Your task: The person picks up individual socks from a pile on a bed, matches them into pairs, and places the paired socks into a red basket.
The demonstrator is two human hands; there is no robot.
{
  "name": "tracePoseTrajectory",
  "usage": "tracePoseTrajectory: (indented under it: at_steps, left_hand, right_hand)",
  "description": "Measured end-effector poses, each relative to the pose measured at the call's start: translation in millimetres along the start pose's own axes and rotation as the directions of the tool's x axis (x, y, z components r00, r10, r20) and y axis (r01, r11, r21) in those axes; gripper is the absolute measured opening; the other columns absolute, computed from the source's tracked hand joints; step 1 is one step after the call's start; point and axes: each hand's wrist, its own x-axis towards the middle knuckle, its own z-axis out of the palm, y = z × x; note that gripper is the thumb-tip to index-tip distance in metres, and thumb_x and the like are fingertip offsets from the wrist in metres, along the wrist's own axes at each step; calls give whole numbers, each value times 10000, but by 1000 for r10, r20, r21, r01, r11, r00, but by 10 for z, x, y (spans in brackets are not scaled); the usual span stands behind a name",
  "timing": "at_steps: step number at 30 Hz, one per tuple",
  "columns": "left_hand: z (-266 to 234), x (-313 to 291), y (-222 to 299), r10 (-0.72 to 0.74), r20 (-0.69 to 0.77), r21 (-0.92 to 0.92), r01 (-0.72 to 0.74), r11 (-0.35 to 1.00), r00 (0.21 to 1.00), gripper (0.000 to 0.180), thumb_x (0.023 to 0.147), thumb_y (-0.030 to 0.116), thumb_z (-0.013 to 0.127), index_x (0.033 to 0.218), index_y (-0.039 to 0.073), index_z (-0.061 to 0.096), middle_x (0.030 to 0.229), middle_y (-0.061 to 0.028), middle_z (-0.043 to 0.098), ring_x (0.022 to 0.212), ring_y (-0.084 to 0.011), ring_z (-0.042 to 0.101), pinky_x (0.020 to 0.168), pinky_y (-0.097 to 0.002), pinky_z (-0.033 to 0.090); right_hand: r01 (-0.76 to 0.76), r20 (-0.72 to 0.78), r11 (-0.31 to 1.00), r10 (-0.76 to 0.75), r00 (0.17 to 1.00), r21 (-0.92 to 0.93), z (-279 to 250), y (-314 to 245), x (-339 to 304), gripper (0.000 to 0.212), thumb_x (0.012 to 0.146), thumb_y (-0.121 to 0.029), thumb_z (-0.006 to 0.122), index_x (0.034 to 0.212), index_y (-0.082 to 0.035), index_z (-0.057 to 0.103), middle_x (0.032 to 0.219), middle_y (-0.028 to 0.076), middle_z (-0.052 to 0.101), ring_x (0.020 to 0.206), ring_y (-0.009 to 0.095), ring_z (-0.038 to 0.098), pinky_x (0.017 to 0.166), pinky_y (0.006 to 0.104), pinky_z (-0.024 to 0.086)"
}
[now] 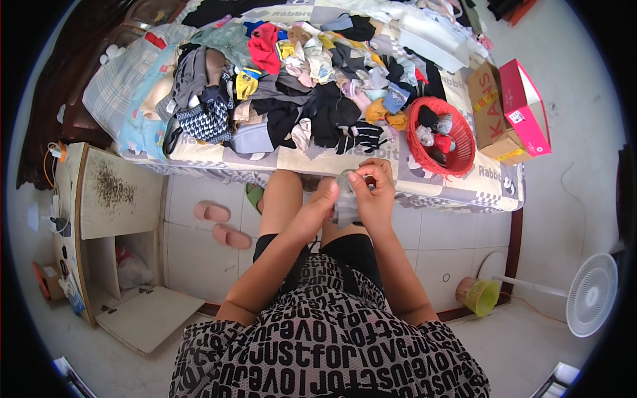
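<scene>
Above my lap, at the bed's near edge, a small grey striped sock hangs between my two hands. The fingers of my left hand close on its left side. My right hand pinches its upper right edge between thumb and fingers. Beyond the hands, a long heap of clothes lies on the bed: dark, grey, yellow, red and white pieces mixed together. Black-and-white striped gloves or socks lie at the heap's near edge, just past my right hand.
A red woven basket with a few small items stands on the bed's right part. Beside it are a cardboard box and a pink box. A white plastic bin lies farther back. On the floor are pink slippers, a cabinet and a fan.
</scene>
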Motion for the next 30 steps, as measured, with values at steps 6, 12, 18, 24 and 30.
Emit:
tracePoseTrajectory:
  at_steps: [6, 12, 18, 24, 30]
  left_hand:
    - [24, 82, -134, 230, 55, 186, -236, 954, 972, 236, 917, 136, 506, 1113, 9, 543, 949, 35, 561, 850, -40, 484, 756, -201, 411]
    - [-167, 107, -224, 168, 41, 392, -171, 904, 985, 222, 924, 166, 494, 1070, 14, 565, 904, 43, 563, 802, -35, 473, 707, -187, 390]
    - [-58, 57, -97, -8, -66, -37, 6, 999, 998, 236, 893, 182, 485, 1041, 28, 583, 918, 6, 579, 832, -74, 507, 740, -221, 393]
    - [-97, 17, -96, -54, 36, -224, 60, 973, 998, 307, 891, 208, 483, 1130, 25, 545, 1035, -15, 559, 944, -99, 493, 834, -243, 377]
    - [-162, 85, -127, 72, 135, 121, -89, 989, 988, 307, 913, 163, 490, 1184, 20, 508, 1086, -9, 544, 958, -92, 484, 837, -233, 381]
  right_hand:
    - [-369, 174, 889, 331, 927, 271, -72, 106, -53, 171, 833, -153, 626, 909, -14, 559, 946, 53, 548, 834, 103, 507, 696, 240, 433]
    - [-395, 440, 856, 229, 868, 333, -203, 106, -49, 201, 818, -81, 619, 998, 7, 606, 958, 43, 575, 855, 120, 543, 765, 236, 431]
    - [11, 349, 999, -29, 937, 53, -237, -28, -46, 296, 665, 138, 555, 875, -38, 668, 881, 51, 564, 806, 159, 571, 677, 247, 465]
    - [325, 394, 922, -225, 891, -210, -268, -99, -49, 326, 635, 133, 531, 854, -61, 676, 872, 56, 548, 808, 210, 562, 682, 284, 479]
    - [-164, 403, 956, 54, 914, 244, -338, -77, -48, 288, 757, 34, 543, 1007, -67, 645, 917, 56, 541, 872, 170, 541, 726, 270, 448]
